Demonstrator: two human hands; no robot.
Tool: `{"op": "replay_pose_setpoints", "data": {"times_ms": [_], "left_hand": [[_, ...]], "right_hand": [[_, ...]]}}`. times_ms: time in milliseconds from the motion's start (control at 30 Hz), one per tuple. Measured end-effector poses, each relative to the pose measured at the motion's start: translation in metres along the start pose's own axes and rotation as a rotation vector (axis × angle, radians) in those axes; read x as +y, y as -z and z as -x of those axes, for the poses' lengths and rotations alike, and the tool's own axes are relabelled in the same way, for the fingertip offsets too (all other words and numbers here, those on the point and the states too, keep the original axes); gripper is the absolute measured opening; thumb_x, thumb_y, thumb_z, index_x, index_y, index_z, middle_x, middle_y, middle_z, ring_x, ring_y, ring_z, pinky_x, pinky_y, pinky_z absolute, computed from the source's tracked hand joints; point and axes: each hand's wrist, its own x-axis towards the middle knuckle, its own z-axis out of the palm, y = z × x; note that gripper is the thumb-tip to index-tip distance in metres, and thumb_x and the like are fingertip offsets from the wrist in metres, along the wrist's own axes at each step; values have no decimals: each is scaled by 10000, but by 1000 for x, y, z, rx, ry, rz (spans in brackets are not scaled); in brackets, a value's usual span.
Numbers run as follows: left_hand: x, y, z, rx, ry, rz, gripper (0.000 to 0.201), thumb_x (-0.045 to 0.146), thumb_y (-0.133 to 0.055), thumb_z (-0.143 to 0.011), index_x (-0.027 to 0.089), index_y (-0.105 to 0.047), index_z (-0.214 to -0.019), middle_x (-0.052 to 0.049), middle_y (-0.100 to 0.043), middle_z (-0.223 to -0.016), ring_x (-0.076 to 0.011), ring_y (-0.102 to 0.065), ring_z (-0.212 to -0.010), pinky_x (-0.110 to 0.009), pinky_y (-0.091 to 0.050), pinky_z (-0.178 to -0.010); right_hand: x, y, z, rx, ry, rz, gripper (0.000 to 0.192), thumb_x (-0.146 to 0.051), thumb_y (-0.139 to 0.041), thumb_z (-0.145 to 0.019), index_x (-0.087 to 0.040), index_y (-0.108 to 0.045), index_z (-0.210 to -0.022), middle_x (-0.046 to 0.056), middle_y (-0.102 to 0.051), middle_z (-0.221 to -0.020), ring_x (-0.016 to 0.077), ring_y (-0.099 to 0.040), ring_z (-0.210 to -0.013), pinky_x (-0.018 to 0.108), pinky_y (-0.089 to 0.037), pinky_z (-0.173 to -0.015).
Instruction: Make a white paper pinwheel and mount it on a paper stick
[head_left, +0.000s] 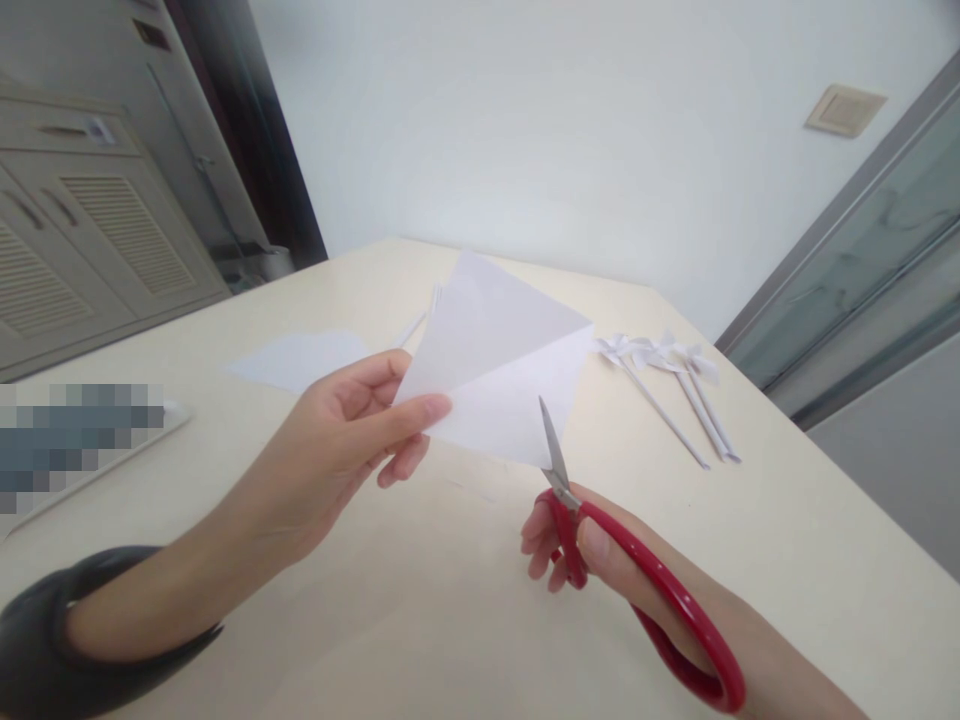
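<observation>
— Your left hand [360,425] is pinched on the creased paper [499,350]; where does it sit?
— At two o'clock from that hand; your right hand [611,565] is wrapped round the red scissors [562,494], one blade [553,436] across the paper's five o'clock edge; paper pinwheels [660,355] lie on the table [465,620] at its three o'clock.

Left hand [330,440] is pinching creased paper [499,365], right hand [609,558] gripping scissors [563,490], paper pinwheels [657,353] lying near table's [802,540] right edge.
</observation>
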Motion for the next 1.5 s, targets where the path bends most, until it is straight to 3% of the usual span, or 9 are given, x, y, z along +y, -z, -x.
{"op": "replay_pose_setpoints", "data": {"times_ms": [367,633,933,1500], "left_hand": [[1,0,-2,8,-7,-10,127,299,-635,-798,195,-564,-781,67,-439,-562,-28,-355,-436,-117,-301,-403],[1,-1,-1,13,9,-25,118,295,-629,-803,200,-561,-787,63,-441,-569,-36,-348,-440,-126,-292,-400],[2,-2,-1,19,-1,-20,160,314,-648,-792,196,-549,-753,76,-410,-531,-31,-355,-431,-119,-298,-397],[3,-2,-1,13,4,-5,151,289,-652,-796,188,-548,-753,78,-429,-533,-21,-373,-430,-102,-320,-400]], "right_hand": [[0,-1,-1,-14,18,-36,401,-613,-522,-784,-213,-506,-793,46,-547,-871,197,-532,-817,335,-449,-759],[2,-1,-1,-20,9,-36,428,-599,-437,-841,-208,-557,-971,78,-574,-998,226,-553,-951,365,-446,-822],[4,-1,-3,-24,12,-46,400,-597,-461,-830,-205,-541,-832,57,-567,-906,206,-551,-879,358,-445,-816],[5,-1,-1,-14,20,-46,371,-573,-464,-838,-210,-543,-838,64,-560,-909,206,-536,-866,381,-437,-831]]}}
